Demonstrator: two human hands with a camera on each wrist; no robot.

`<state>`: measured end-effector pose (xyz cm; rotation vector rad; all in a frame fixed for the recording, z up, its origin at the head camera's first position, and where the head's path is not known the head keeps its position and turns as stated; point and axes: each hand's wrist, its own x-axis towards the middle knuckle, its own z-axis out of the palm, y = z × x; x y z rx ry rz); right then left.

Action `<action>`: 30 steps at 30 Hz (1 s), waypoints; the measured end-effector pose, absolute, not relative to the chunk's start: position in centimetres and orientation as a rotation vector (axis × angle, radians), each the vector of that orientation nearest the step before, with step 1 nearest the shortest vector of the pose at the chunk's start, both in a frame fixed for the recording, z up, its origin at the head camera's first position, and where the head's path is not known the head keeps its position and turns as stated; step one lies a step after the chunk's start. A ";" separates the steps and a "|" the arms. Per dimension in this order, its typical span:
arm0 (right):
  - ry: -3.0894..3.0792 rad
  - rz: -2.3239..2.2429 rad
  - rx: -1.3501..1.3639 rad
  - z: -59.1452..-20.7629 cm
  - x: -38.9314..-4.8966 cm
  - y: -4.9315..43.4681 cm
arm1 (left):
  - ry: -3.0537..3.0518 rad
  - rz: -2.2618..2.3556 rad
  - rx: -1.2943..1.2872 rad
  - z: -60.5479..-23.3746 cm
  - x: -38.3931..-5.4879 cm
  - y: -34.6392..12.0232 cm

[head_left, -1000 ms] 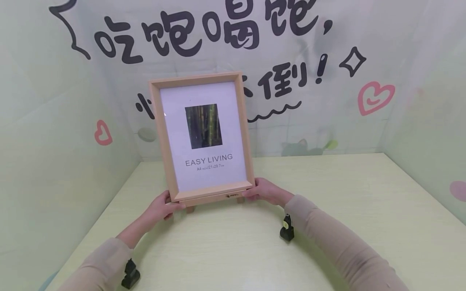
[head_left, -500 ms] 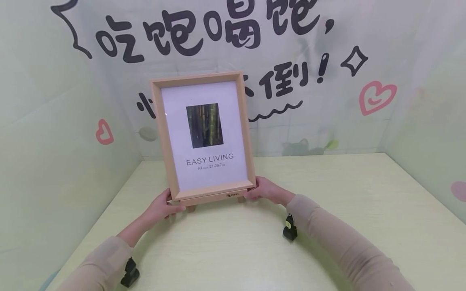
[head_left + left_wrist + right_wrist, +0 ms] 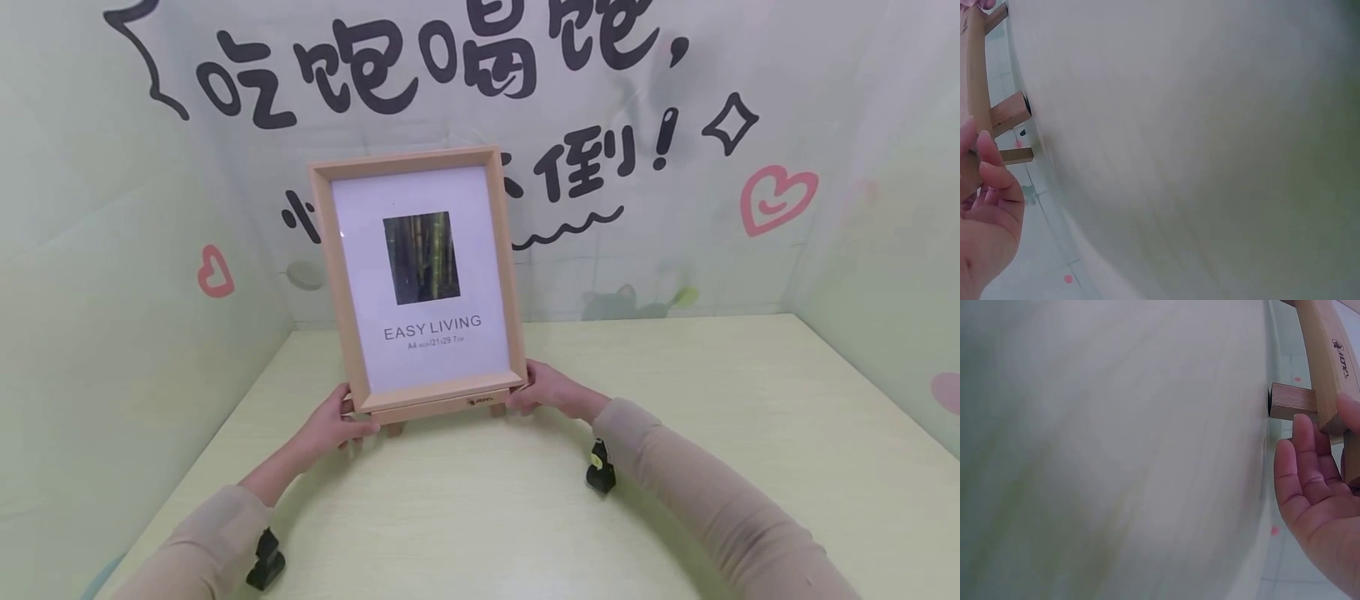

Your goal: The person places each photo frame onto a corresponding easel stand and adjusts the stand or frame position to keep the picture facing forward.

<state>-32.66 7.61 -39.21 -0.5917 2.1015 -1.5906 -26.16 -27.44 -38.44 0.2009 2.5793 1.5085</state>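
Observation:
A wooden picture frame [image 3: 512, 275] with a bamboo photo and the words EASY LIVING stands upright, leaning back slightly, on a small wooden easel [image 3: 435, 408]. At its lower left corner my left hand [image 3: 327, 429] grips the frame, thumb by the end of the easel's ledge and fingers partly hidden behind. My right hand [image 3: 551, 392] holds the lower right corner the same way. In the right wrist view the thumb lies in front, with the fingers below and behind the wood. The left wrist view shows easel legs [image 3: 1011, 114] reaching the table.
The pale tabletop [image 3: 480, 508] spreads out in front and to the right. Behind stands a printed cloth backdrop [image 3: 600, 283] with black lettering and pink hearts, with pale walls at both sides. Black wrist devices [image 3: 600, 468] hang below the sleeves.
The frame and easel have stayed in place. Both thumbs have shifted very slightly outward at the ledge ends, the right one more visibly.

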 end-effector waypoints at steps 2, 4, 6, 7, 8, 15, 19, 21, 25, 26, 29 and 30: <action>2.099 -1.589 -0.588 -39.1 -32.6 7.6 | 2.580 1.513 0.198 -38.4 -26.2 -27.4; 2.101 -1.584 -0.585 -39.1 -32.6 7.6 | 2.579 1.517 0.200 -38.4 -26.2 -27.3; 2.103 -1.577 -0.576 -39.0 -32.7 7.6 | 2.578 1.522 0.196 -38.4 -26.1 -27.3; 2.106 -1.573 -0.573 -39.0 -32.7 7.6 | 2.578 1.520 0.195 -38.4 -26.1 -27.3; 2.109 -1.570 -0.572 -39.0 -32.7 7.6 | 2.576 1.523 0.189 -38.4 -26.1 -27.3; 2.104 -1.568 -0.589 -39.2 -33.0 7.7 | 2.567 1.537 0.181 -38.5 -26.1 -27.1; 2.104 -1.573 -0.595 -39.3 -33.0 8.1 | 2.550 1.553 0.209 -38.6 -26.2 -26.8; 2.108 -1.571 -0.592 -39.3 -33.1 8.3 | 2.545 1.560 0.216 -38.6 -26.3 -26.6; 2.122 -1.562 -0.575 -39.3 -33.2 8.7 | 2.552 1.558 0.233 -38.6 -26.6 -26.2; 2.126 -1.562 -0.573 -39.3 -33.1 8.8 | 2.551 1.557 0.234 -38.7 -26.7 -26.1; 2.140 -1.563 -0.566 -39.2 -33.1 9.2 | 2.548 1.557 0.216 -38.7 -26.9 -25.7; 2.144 -1.561 -0.569 -39.2 -33.1 9.3 | 2.546 1.556 0.207 -38.7 -27.0 -25.6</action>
